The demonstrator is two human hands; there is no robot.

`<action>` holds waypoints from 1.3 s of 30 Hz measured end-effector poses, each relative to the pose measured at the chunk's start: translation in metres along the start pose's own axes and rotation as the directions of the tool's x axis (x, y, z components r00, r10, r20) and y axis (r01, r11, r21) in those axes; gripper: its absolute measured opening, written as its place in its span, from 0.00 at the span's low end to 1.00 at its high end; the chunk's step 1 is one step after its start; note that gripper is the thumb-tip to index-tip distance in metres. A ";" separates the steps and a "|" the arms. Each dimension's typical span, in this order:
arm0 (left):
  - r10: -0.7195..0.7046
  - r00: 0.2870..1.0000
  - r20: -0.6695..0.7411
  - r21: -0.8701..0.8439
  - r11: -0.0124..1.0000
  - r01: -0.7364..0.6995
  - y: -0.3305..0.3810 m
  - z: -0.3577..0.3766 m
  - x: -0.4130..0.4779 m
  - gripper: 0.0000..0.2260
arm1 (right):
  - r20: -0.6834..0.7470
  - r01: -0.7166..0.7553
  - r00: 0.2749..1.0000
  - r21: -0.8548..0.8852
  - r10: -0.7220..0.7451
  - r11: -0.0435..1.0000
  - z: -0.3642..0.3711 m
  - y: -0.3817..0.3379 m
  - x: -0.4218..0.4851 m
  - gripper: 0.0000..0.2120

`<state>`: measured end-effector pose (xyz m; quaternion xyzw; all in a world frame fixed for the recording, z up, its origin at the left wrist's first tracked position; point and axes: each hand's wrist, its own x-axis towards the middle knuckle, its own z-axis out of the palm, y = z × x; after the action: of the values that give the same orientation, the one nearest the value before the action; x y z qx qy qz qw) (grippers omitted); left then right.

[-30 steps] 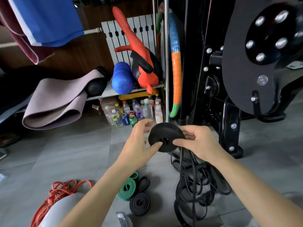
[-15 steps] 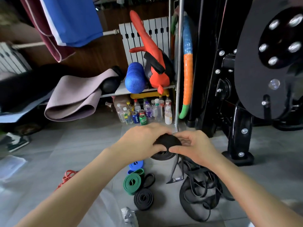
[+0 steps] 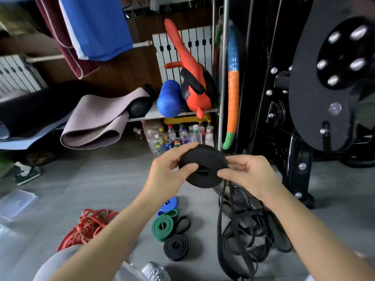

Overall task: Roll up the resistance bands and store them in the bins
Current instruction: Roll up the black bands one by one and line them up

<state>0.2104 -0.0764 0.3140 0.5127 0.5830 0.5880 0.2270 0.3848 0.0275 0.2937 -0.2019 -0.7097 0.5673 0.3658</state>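
A: How far along is it?

B: Partway, I'd say. Three bands lie rolled on the floor [image 3: 113,179]: a blue roll [image 3: 168,203], a green roll [image 3: 162,227] touching it, and a small black roll [image 3: 175,247] just in front of those. None of them is in a bin.

A: And the one in hand?

B: A thick black roll [image 3: 207,157], held up in the air between both hands, above the floor. The left hand [image 3: 166,175] pinches its left edge, fingers [image 3: 182,149] over the top and thumb on the face. The right hand [image 3: 249,175] pinches the right edge, where the tail [image 3: 222,209] leaves the roll.

A: Much left to wind?

B: It looks so. The tail drops straight into a loose black pile [image 3: 253,236] below the right forearm. I cannot tell how many bands are tangled there. The red bands [image 3: 87,224] to the left are a heap too, not rolled.

A: Where are the bins?

B: I see none for sure. A clear box [image 3: 16,201] lies at the far left edge, well apart from the rolls; it may be one or only a lid.

A: Anything in the way?

B: The pile's loops cross each other, so the tail could snag as it is drawn up. A machine [image 3: 300,155] stands just beside the pile on the right, and bottles [image 3: 178,136] crowd the floor under the shelf behind the hands. A thin black loop [image 3: 183,224] lies against the green roll.
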 end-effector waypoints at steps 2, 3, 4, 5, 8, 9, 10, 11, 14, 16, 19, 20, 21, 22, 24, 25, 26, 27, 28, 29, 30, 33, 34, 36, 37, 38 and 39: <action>-0.060 0.996 -0.059 -0.195 0.980 0.047 -0.002 0.008 -0.006 0.26 | -0.003 0.006 1.000 0.037 -0.006 0.999 0.002 0.000 -0.001 0.17; -0.077 0.994 -0.073 -0.236 0.970 0.058 -0.004 0.011 -0.009 0.25 | -0.007 0.013 1.000 0.046 -0.012 0.999 0.002 0.001 -0.001 0.16; -0.088 0.994 -0.070 -0.251 0.965 0.068 -0.005 0.014 -0.012 0.24 | -0.014 0.021 1.000 0.041 -0.020 0.999 0.001 0.002 -0.001 0.17; -0.091 0.995 -0.051 -0.242 0.967 0.076 -0.007 0.016 -0.015 0.22 | -0.018 0.028 0.999 0.019 -0.028 0.999 -0.001 0.002 -0.001 0.19; -0.052 0.998 0.023 0.037 0.998 0.051 -0.010 0.010 -0.012 0.20 | 0.031 0.020 0.999 -0.108 -0.016 0.994 -0.004 0.003 0.000 0.19; -0.052 0.998 0.045 0.198 0.979 0.042 -0.009 0.004 -0.008 0.18 | 0.054 0.017 0.998 -0.165 -0.009 0.986 -0.003 0.003 0.001 0.19; -0.046 0.996 0.078 0.359 0.933 0.015 -0.005 -0.003 -0.004 0.17 | 0.073 0.015 0.997 -0.217 0.001 0.976 -0.002 0.002 0.002 0.18; -0.023 0.992 0.128 0.482 0.875 -0.041 -0.001 -0.009 -0.002 0.16 | 0.087 0.015 0.996 -0.254 0.007 0.967 -0.001 0.002 0.003 0.18; 0.072 0.925 0.374 0.643 0.698 -0.315 0.007 -0.017 -0.002 0.24 | 0.122 0.028 0.992 -0.307 0.010 0.951 0.003 -0.001 0.007 0.18; 0.108 0.858 0.503 0.690 0.548 -0.473 0.005 -0.016 -0.003 0.29 | 0.141 0.031 0.990 -0.331 0.017 0.943 0.006 0.000 0.008 0.16; 0.115 0.848 0.517 0.655 0.585 -0.478 0.001 -0.016 0.001 0.27 | 0.134 0.048 0.991 -0.326 -0.004 0.944 0.010 -0.001 0.009 0.16; 0.124 0.863 0.490 0.610 0.658 -0.441 -0.001 -0.017 0.002 0.26 | 0.113 0.038 0.994 -0.301 -0.004 0.953 0.010 -0.001 0.010 0.16; 0.138 0.886 0.442 0.564 0.725 -0.394 -0.002 -0.018 0.002 0.26 | 0.091 0.027 0.996 -0.271 -0.003 0.962 0.009 -0.001 0.011 0.16; 0.144 0.915 0.376 0.524 0.782 -0.338 -0.003 -0.020 0.002 0.26 | 0.076 0.012 0.997 -0.240 0.006 0.971 0.007 -0.001 0.011 0.16; 0.114 0.971 0.212 0.439 0.876 -0.199 -0.004 -0.022 0.001 0.31 | 0.069 -0.036 0.997 -0.161 0.047 0.986 0.005 0.001 0.012 0.15; 0.088 0.987 0.138 0.382 0.914 -0.135 -0.004 -0.022 0.000 0.33 | 0.069 -0.054 0.996 -0.121 0.062 0.991 0.004 0.001 0.011 0.15; 0.067 0.995 0.076 0.313 0.946 -0.087 -0.004 -0.021 -0.001 0.34 | 0.065 -0.060 0.996 -0.084 0.066 0.995 0.004 0.002 0.010 0.14; 0.047 0.999 0.027 0.226 0.973 -0.052 -0.004 -0.019 -0.003 0.34 | 0.056 -0.061 0.996 -0.050 0.064 0.997 0.005 0.002 0.009 0.14; 0.026 1.000 -0.017 0.118 0.993 -0.023 -0.003 -0.017 -0.004 0.34 | 0.046 -0.061 0.997 -0.019 0.062 0.998 0.007 0.002 0.008 0.14; 0.003 0.998 -0.058 0.001 1.000 -0.003 -0.002 -0.014 -0.005 0.33 | 0.040 -0.058 0.998 0.009 0.058 0.998 0.009 0.001 0.007 0.13; -0.014 0.995 -0.094 -0.105 0.994 0.004 -0.002 -0.011 -0.006 0.32 | 0.035 -0.050 0.998 0.034 0.049 0.998 0.011 0.000 0.006 0.13; -0.053 0.990 -0.134 -0.277 0.961 0.013 -0.004 0.001 -0.015 0.28 | -0.014 -0.015 1.000 0.136 0.017 0.991 0.017 0.001 0.003 0.14; -0.076 0.989 -0.123 -0.294 0.955 0.037 -0.006 0.004 -0.017 0.26 | -0.031 -0.010 0.999 0.165 0.015 0.986 0.017 0.002 0.002 0.13; -0.120 0.990 -0.071 -0.298 0.950 0.094 -0.010 0.006 -0.020 0.25 | -0.036 0.001 0.999 0.155 0.005 0.988 0.016 0.001 0.002 0.13; -0.125 0.991 -0.046 -0.261 0.959 0.109 -0.010 0.004 -0.018 0.24 | -0.026 0.005 1.000 0.129 -0.001 0.992 0.014 0.001 0.002 0.13; -0.114 0.993 -0.035 -0.172 0.979 0.107 -0.010 0.000 -0.015 0.23 | -0.017 0.009 1.000 0.100 -0.008 0.995 0.012 0.000 0.003 0.14; -0.082 0.996 -0.030 -0.026 0.996 0.082 -0.008 -0.005 -0.011 0.23 | -0.011 0.013 1.000 0.074 -0.012 0.997 0.011 0.000 0.004 0.15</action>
<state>0.2074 -0.0871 0.3042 0.4762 0.5998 0.5932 0.2481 0.3742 0.0229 0.2938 -0.1868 -0.6874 0.5899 0.3803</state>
